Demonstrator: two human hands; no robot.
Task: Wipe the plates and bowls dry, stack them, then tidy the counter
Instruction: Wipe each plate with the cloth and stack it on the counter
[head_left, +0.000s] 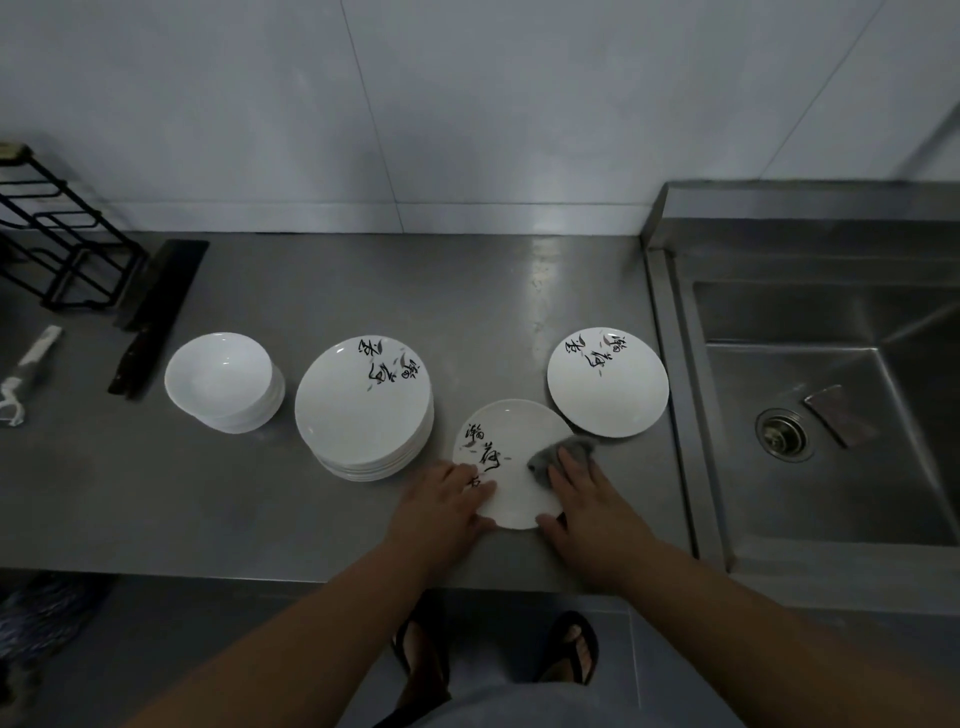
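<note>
A small decorated plate (514, 467) is seen lying flat on the steel counter (311, 291), a little below the middle of the frame, and it is being dried there. The left hand (447, 499) is laid on the plate's left edge with the fingers almost straight. Nothing is gripped by it; the plate seems only to be pressed down so that it does not slide. The right hand (587, 499) is spread open in the same way, and a grey cloth (563, 449) is pressed by its fingers against the right rim of the plate, while the thumb is stretched toward the lower rim. From the cloth, the part of the plate that is not covered lies to the left and upward, so it is judged that the wiping must be carried in that direction, toward the other hand. A tall stack of plates (363, 405) stands just beside the wiped plate, to its upper left, on the side of the left hand, and probably the plate is to be put there. A stack of bowls (223, 382) is placed further to the left. One single plate (608, 382) lies to the upper right, very near the cloth and nearer to the right hand. It is not possible to tell whether this plate is already dry. A sink (831, 415) is found at the right of the frame.
</note>
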